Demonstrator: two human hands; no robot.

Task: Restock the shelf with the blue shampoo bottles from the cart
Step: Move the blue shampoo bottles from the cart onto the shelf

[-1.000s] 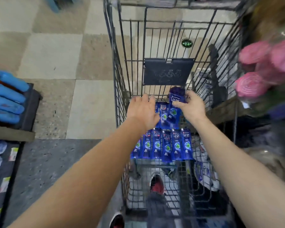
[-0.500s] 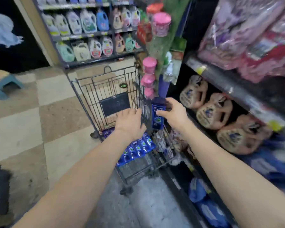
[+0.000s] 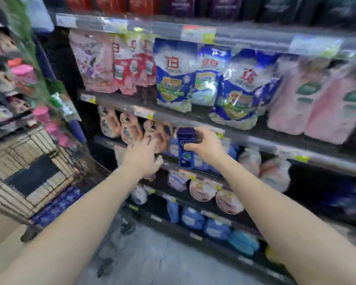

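My right hand point(image 3: 207, 145) is shut on a blue shampoo bottle point(image 3: 185, 149), held upright in front of the middle shelf point(image 3: 275, 149), where other blue packs stand behind it. My left hand point(image 3: 143, 156) is open with fingers spread, empty, just left of the bottle and close to the shelf edge. The wire cart point(image 3: 25, 167) stands at the lower left, and several blue shampoo bottles point(image 3: 56, 204) lie in its bottom. The frame is blurred by motion.
Blue, red and pink detergent bags point(image 3: 175, 73) fill the shelf above. Peach jugs point(image 3: 130, 128) stand left of the bottle. Lower shelves hold pink tubs point(image 3: 201, 190) and blue packs point(image 3: 216, 229). Pink-capped items point(image 3: 25, 73) hang at the left. Grey floor lies below.
My view has swung from the cart to the shelves on the right. My right hand lifted the bottle out of the cart and carried it to the shelf; my left hand followed, empty.
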